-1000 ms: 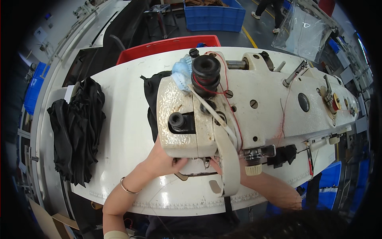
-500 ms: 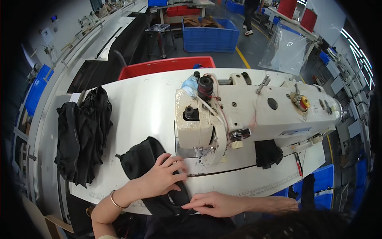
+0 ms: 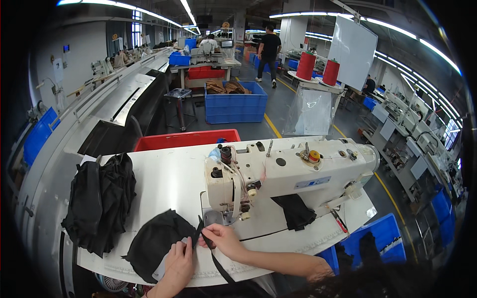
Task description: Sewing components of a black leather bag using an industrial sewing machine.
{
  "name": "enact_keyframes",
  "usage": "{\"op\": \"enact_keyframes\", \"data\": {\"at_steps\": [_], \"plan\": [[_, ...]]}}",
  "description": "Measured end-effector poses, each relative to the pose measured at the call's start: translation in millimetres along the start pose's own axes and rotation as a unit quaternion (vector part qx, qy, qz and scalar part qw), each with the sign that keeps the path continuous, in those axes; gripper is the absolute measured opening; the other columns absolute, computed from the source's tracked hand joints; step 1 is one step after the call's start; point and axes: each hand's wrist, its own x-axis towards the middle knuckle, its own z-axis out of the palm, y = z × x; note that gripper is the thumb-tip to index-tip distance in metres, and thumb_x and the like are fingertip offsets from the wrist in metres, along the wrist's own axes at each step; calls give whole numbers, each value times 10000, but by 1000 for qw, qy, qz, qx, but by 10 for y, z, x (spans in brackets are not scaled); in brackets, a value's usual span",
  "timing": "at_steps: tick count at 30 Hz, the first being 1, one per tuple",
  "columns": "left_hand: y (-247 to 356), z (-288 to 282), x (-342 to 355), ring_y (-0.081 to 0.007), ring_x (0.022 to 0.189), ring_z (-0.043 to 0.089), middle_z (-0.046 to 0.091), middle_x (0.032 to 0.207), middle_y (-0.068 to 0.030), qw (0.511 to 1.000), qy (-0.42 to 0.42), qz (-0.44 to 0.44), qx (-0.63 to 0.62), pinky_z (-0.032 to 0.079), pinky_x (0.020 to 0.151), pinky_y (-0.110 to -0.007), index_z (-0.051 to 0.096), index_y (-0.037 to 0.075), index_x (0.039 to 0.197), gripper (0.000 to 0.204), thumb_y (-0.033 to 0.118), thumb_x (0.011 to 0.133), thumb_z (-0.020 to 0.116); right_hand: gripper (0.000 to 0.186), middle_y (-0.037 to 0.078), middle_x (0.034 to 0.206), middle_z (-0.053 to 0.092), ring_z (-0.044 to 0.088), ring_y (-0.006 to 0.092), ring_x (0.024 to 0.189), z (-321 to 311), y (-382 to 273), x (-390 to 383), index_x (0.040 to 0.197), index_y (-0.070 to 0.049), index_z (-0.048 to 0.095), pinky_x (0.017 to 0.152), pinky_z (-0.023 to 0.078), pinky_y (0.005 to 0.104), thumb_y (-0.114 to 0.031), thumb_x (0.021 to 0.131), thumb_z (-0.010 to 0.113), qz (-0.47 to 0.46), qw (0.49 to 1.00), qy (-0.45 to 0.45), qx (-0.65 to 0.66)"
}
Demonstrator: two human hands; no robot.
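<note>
Left hand: the left hand [image 3: 178,264] lies flat, fingers spread, on a black fabric piece [image 3: 156,241] near the front edge of the white desk [image 3: 164,181].
Right hand: the right hand [image 3: 222,237] pinches a narrow black strap [image 3: 213,257] between thumb and fingers, just in front of the sewing machine [image 3: 283,174].
Fabric piece: rounded, dark, spread on the desk left of the needle area, its right edge touching the strap.
Strap: runs from the fabric's edge under the right hand and down over the front edge of the desk.
Sewing machine: white, standing at the middle of the desk, thread running down its head; a second dark cloth [image 3: 295,211] lies under its arm.
Pile: a heap of black garments [image 3: 99,203] sits at the left end of the desk, apart from the hands.
Beyond the desk: a red bin [image 3: 186,139] stands right behind it, a blue crate [image 3: 236,102] farther back on the floor.
Background: two red thread cones [image 3: 318,67] stand on a stand to the right; a person in black [image 3: 270,47] is in the aisle.
</note>
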Motion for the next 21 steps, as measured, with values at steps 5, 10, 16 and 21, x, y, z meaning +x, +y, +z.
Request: {"op": "enact_keyframes", "data": {"at_steps": [5,10,16,21], "plan": [[8,-410,503,-312,1023,494,510,1083,-134,987,57,26,-146,402,884,-379,474,13,1228,565,182,739,702,180,80,941,633,634,145,792,-153,138,-23,1051,29,551,706,519,255,-90,922,507,-69,997,-44,-11],[-339,-114,896,-160,905,589,622,944,-90,895,-192,16,-403,442,790,-289,528,14,1030,325,110,769,697,177,108,909,630,641,161,804,-99,-80,-232,1052,49,512,713,516,254,-74,927,491,-53,997,-44,27],[-261,-169,970,-109,645,545,581,650,-55,863,-254,-55,-433,441,650,-231,550,1,1002,252,54,789,673,157,132,928,627,654,205,806,-338,-147,-466,1053,-14,543,723,527,286,-33,903,500,-38,987,-133,-77],[-358,8,1000,-123,724,550,585,749,-104,796,-283,-53,-533,422,658,-270,561,-13,999,203,43,816,629,298,125,985,604,589,254,962,-518,-112,-447,1031,17,586,757,496,342,-54,742,567,-467,645,-176,-579]]}}
